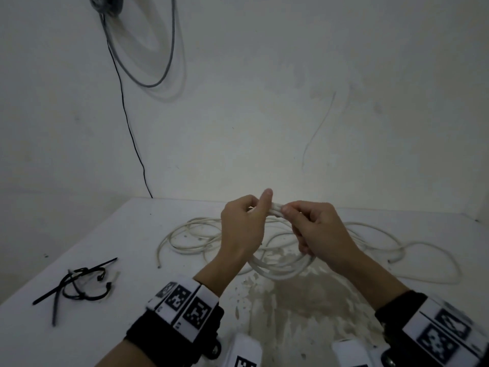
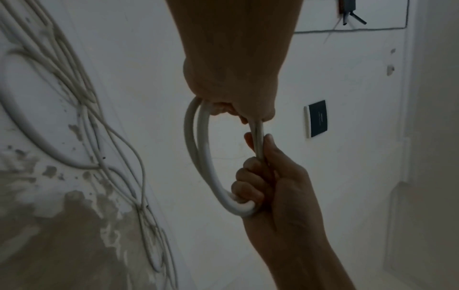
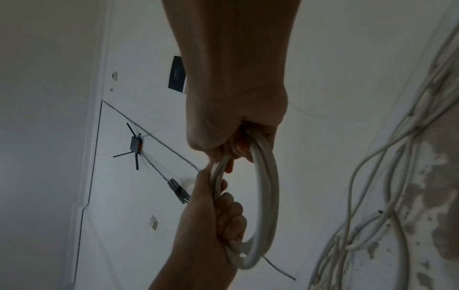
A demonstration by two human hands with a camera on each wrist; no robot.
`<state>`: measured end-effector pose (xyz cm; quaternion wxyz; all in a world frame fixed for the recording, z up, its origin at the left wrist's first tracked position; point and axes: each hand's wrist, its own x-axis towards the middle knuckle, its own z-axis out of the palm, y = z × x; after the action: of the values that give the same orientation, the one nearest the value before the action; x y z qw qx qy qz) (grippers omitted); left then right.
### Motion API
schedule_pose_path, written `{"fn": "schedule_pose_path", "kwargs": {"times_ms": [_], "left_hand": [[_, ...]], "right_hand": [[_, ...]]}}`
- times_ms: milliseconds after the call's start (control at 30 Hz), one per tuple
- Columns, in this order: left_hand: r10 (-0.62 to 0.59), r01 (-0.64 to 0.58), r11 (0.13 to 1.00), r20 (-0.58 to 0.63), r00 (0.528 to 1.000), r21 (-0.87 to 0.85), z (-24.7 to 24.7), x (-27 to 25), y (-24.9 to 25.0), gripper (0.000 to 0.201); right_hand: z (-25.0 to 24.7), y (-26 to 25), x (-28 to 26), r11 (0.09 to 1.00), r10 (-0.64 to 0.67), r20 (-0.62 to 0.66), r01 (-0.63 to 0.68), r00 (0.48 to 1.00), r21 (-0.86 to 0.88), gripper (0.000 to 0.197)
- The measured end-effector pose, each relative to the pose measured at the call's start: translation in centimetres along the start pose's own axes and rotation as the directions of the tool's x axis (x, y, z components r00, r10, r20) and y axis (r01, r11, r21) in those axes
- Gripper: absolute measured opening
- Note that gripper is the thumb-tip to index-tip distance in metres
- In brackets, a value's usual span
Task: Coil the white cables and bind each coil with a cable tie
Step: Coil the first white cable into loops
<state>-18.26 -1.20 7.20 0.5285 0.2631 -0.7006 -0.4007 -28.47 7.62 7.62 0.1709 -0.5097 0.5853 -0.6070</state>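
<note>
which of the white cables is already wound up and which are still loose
The coil gripped by both the left hand and right hand is wound. The loose cables sprawl uncoiled on the table behind it.

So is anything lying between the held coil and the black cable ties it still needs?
Nothing visible. Both the left hand and right hand grip the coil; bare table separates it from the cable ties.

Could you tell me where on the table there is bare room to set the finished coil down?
Free: the strip between the black cable ties and the left hand, and the worn near patch of table. Crowded: loose white cables spread behind both hands, looping toward the right edge.
</note>
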Motion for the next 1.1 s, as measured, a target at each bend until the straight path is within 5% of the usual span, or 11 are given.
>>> {"fn": "schedule_pose_path", "kwargs": {"times_ms": [100,267,500,633,767,967,1100], "left_hand": [[-0.032,0.031,0.999,-0.04,0.999,-0.02,-0.2,0.7,-0.1,0.049],[-0.048,0.04,0.998,-0.176,0.983,-0.051,-0.7,2.0,-0.1,0.052],[0.009,-0.008,0.999,-0.012,1.0,0.041,-2.3,2.2,-0.5,0.057],[0.032,-0.053,0.983,0.122,0.992,0.174,-2.7,1.9,-0.5,0.056],[0.044,-0.057,0.98,0.074,0.996,0.191,-2.5,0.9,-1.1,0.057],[0.036,-0.044,0.979,0.045,0.998,0.199,-3.9,0.1,-2.0,0.058],[0.049,-0.075,0.978,0.134,0.99,0.194,-6.8,0.1,-3.0,0.046]], "right_hand": [[-0.1,0.5,-0.2,0.989,0.033,0.052,-0.04,0.998,0.143,0.016],[-0.2,1.7,-0.9,0.999,-0.02,0.03,0.019,0.999,0.029,0.062],[-0.4,0.5,-0.9,0.991,0.012,0.114,-0.027,0.993,0.133,0.032],[0.2,0.4,-0.7,0.989,-0.013,0.049,0.006,0.999,0.148,0.022],[1.8,0.5,-0.6,0.966,0.077,0.064,-0.09,0.995,0.243,0.016],[4.0,0.2,0.0,0.949,-0.196,0.121,0.219,0.973,-0.225,0.026],[6.0,0.7,0.5,0.953,-0.184,0.149,0.214,0.971,-0.217,0.019]]}}
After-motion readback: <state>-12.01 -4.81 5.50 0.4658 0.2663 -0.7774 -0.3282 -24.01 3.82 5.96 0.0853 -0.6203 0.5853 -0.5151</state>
